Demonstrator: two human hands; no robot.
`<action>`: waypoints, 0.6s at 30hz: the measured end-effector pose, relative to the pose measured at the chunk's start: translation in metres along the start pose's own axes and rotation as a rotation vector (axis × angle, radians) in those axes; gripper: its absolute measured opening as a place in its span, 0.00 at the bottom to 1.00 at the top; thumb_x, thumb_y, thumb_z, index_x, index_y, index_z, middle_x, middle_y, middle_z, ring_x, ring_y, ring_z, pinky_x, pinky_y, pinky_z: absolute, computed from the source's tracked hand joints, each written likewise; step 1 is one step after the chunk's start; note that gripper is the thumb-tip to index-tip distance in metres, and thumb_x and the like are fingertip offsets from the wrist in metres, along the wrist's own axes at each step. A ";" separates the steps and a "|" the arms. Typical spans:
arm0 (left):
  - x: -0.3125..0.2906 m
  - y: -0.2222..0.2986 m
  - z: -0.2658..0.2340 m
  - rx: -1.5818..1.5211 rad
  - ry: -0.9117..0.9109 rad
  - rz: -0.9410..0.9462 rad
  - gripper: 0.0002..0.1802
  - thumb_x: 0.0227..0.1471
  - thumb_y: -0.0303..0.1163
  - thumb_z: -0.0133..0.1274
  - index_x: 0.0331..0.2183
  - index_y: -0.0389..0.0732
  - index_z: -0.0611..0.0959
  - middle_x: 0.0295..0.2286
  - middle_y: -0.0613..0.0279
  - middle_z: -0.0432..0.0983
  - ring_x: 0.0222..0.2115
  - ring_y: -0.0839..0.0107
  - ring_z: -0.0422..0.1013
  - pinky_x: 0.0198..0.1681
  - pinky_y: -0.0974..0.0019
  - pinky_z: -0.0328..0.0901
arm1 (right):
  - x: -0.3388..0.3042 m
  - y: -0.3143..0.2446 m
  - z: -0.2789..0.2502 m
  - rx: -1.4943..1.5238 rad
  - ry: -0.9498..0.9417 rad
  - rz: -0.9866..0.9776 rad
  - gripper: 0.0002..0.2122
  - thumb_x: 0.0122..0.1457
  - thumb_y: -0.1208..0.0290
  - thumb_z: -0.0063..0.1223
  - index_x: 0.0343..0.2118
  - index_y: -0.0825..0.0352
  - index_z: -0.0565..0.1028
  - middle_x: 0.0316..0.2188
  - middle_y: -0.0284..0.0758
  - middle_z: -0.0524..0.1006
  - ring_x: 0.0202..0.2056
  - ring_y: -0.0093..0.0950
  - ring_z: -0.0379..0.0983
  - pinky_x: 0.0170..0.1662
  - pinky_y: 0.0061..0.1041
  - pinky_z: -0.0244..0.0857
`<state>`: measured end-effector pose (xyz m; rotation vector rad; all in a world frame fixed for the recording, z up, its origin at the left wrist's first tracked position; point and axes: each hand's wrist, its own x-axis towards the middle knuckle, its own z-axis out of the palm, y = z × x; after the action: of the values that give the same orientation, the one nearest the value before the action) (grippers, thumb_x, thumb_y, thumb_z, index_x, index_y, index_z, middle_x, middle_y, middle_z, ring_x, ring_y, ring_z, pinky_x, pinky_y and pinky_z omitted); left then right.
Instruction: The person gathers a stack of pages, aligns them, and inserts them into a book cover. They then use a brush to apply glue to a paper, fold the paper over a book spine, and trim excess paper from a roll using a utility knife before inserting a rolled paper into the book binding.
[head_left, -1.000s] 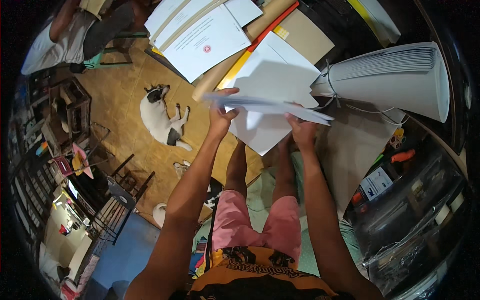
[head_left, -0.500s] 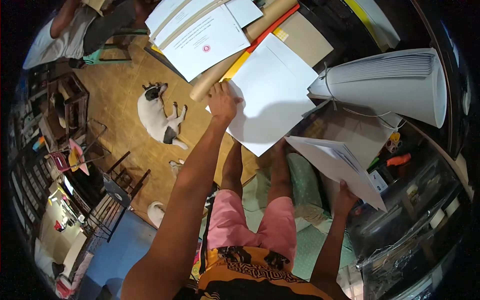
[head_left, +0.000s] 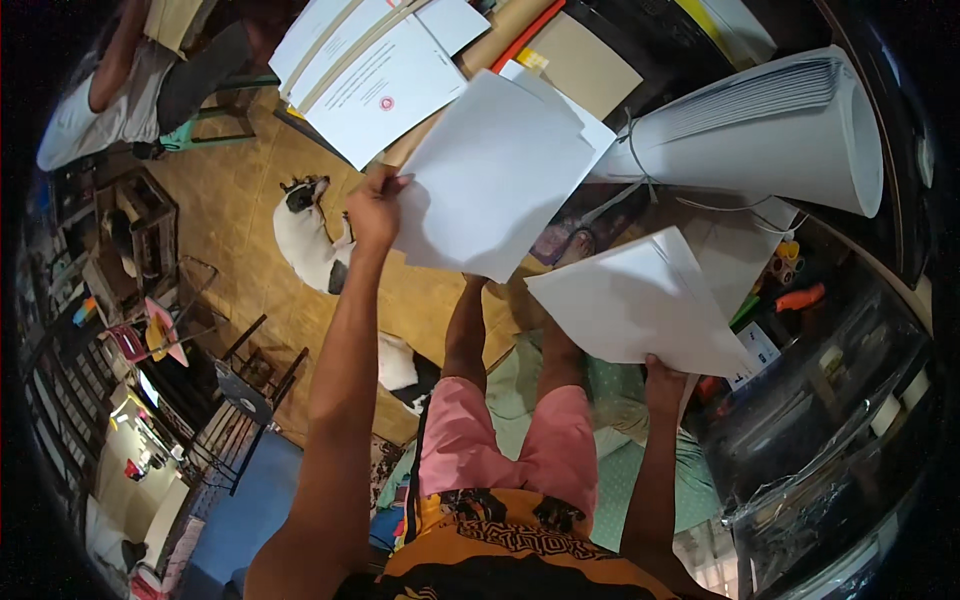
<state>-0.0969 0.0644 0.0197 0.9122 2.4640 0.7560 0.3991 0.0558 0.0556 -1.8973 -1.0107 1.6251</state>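
Note:
My left hand [head_left: 376,210] pinches the left edge of a white paper stack [head_left: 490,170], thumb on top. The stack tilts over the front of the table, above a further white sheet whose corner shows at its right. Lower right, my right hand [head_left: 664,383] grips the near edge of a second bundle of white sheets [head_left: 640,300], held in the air above my right knee. Its fingers are mostly hidden under the paper. Beyond the left hand lie printed sheets with a red seal [head_left: 385,103]. To the right rests a thick paper roll [head_left: 750,140] tied with grey string.
A cardboard tube [head_left: 490,50], a red strip and a brown envelope [head_left: 580,65] lie at the back. A black and white dog [head_left: 305,240] rests on the tiled floor, another animal [head_left: 400,370] nearer my legs. Another person [head_left: 130,90] sits far left. A plastic-covered surface [head_left: 820,400] stands right.
My left hand has lifted its stack and drawn it left, off the sheet beneath. My right hand has raised its bundle up and leftward, turning its flat face into view.

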 end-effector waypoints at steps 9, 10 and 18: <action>0.013 -0.051 -0.022 -0.392 0.210 0.011 0.02 0.50 0.23 0.54 0.29 0.35 0.79 0.22 0.71 0.72 0.24 0.84 0.63 0.29 0.77 0.61 | 0.025 0.002 0.047 0.193 -0.450 0.120 0.23 0.47 0.76 0.63 0.47 0.68 0.67 0.42 0.33 0.71 0.46 0.25 0.66 0.51 0.31 0.61; 0.015 -0.049 -0.021 -0.391 0.211 0.013 0.02 0.50 0.23 0.54 0.29 0.35 0.79 0.22 0.71 0.72 0.24 0.84 0.63 0.29 0.77 0.61 | 0.029 -0.002 0.057 0.195 -0.452 0.119 0.23 0.47 0.76 0.63 0.47 0.68 0.67 0.42 0.33 0.71 0.46 0.25 0.66 0.51 0.31 0.61; 0.032 -0.064 -0.029 -0.650 0.212 -0.005 0.03 0.52 0.23 0.51 0.30 0.34 0.77 0.24 0.71 0.72 0.25 0.84 0.63 0.29 0.79 0.59 | 0.105 -0.073 0.179 -0.031 -0.861 -0.279 0.32 0.41 0.81 0.63 0.53 0.67 0.65 0.47 0.31 0.70 0.48 0.23 0.64 0.50 0.23 0.61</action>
<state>-0.1649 0.0346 -0.0026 0.5943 2.1393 1.5898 0.2124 0.1593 0.0041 -0.9566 -1.5297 2.2817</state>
